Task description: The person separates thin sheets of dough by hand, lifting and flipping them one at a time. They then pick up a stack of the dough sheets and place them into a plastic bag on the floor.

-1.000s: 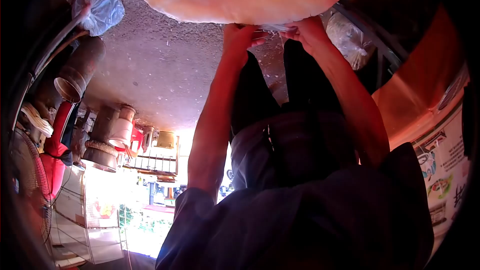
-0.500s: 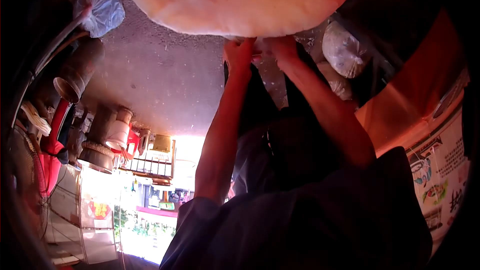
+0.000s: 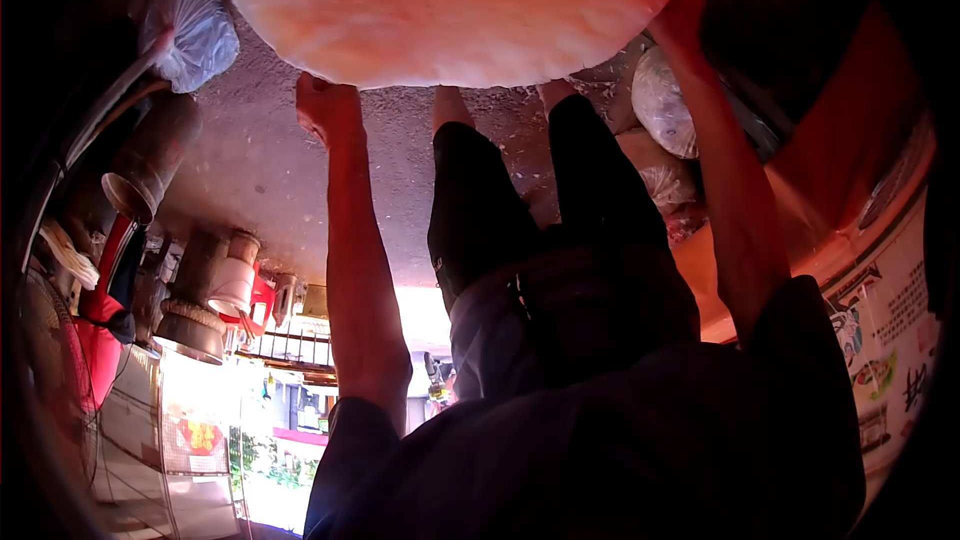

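The view is upside down, with the concrete floor [image 3: 300, 180] at the top. A big pale orange sack [image 3: 450, 5] lies on it in front of my legs [image 3: 530, 180]. My left hand [image 3: 325, 105] is a closed fist against the sack's left edge. My right hand [image 3: 680, 15] presses on the sack's right side, its fingers partly hidden in shadow. Both arms are stretched out, one on each side of my legs.
Clear plastic bags [image 3: 665, 105] lie beside the sack on the right. A broom head wrapped in plastic [image 3: 190, 25] and metal pots [image 3: 150, 155] stand at the left. A printed carton [image 3: 890, 330] is at the right. A bright street [image 3: 250, 420] shows beyond.
Both hands were together at the middle of the sack's near edge. They have spread apart, the left to the sack's left edge and the right to its right side.
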A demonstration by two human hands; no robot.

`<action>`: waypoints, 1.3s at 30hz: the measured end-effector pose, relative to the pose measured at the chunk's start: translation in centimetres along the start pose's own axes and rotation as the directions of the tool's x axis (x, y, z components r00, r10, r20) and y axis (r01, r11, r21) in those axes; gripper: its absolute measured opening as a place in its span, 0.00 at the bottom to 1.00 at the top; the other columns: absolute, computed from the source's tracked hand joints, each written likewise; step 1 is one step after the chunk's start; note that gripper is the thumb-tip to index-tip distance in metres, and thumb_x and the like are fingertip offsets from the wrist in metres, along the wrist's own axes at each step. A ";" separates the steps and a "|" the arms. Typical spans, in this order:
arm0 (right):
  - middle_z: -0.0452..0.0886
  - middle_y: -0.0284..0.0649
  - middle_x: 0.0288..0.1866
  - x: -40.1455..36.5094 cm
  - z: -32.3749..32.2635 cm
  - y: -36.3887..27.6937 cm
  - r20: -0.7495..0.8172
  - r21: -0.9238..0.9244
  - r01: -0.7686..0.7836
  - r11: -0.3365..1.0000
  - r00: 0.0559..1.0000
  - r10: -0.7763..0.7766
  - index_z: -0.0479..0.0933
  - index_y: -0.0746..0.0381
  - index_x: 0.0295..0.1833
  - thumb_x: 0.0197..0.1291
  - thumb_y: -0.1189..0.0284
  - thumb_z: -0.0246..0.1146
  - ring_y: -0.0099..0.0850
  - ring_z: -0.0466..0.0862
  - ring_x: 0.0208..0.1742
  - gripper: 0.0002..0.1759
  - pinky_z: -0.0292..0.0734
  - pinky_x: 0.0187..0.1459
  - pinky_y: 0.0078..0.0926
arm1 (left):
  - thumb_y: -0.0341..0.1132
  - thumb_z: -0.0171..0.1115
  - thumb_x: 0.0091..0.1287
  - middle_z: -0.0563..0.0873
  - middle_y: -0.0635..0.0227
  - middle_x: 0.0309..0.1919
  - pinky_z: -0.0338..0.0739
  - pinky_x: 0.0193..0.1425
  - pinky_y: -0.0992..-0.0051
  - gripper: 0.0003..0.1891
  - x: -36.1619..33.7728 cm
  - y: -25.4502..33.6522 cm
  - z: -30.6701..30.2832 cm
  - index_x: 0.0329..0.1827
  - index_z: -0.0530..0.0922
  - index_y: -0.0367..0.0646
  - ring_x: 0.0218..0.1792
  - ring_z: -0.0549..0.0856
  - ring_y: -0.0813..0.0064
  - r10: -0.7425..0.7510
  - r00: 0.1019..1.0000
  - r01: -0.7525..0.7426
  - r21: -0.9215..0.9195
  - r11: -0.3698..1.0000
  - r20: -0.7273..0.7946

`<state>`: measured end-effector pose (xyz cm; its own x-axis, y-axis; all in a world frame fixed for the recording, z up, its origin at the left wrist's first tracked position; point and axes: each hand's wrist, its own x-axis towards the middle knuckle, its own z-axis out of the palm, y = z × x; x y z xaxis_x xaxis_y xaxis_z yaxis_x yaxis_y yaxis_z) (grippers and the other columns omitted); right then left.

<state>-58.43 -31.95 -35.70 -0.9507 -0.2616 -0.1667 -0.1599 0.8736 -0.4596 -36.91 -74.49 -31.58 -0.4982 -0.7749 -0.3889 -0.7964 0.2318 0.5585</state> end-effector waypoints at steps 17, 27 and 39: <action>0.84 0.42 0.47 4.9 -0.7 1.3 0.040 0.404 -0.345 0.848 0.932 0.360 0.79 0.65 0.50 0.61 0.68 0.58 0.36 0.84 0.47 0.15 0.79 0.53 0.42 | 0.44 0.68 0.58 0.88 0.57 0.41 0.81 0.43 0.59 0.21 9.6 -1.8 -2.8 0.49 0.81 0.39 0.42 0.88 0.59 0.112 0.993 -0.105 0.128 0.986 -0.043; 0.82 0.45 0.58 11.0 -3.7 -1.0 0.658 0.691 -0.666 0.282 0.741 0.137 0.78 0.64 0.60 0.67 0.62 0.56 0.35 0.82 0.57 0.22 0.75 0.61 0.42 | 0.43 0.66 0.62 0.86 0.59 0.49 0.80 0.50 0.63 0.24 14.2 0.8 -3.9 0.58 0.77 0.39 0.48 0.85 0.63 0.314 0.861 -0.233 -0.237 0.943 0.401; 0.85 0.37 0.43 16.3 -6.5 -7.8 0.085 -0.189 -0.232 0.954 0.964 0.251 0.82 0.63 0.44 0.62 0.67 0.61 0.30 0.82 0.40 0.12 0.77 0.43 0.31 | 0.36 0.62 0.63 0.87 0.59 0.39 0.80 0.42 0.66 0.13 21.9 1.4 -3.8 0.48 0.81 0.43 0.41 0.87 0.62 0.527 0.841 -0.533 0.363 0.764 0.124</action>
<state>-74.39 -40.35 -29.20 -0.9340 -0.0676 -0.3507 0.0178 0.9718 -0.2350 -47.62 -93.39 -36.52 -0.8812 -0.4565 -0.1229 -0.4677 0.8038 0.3677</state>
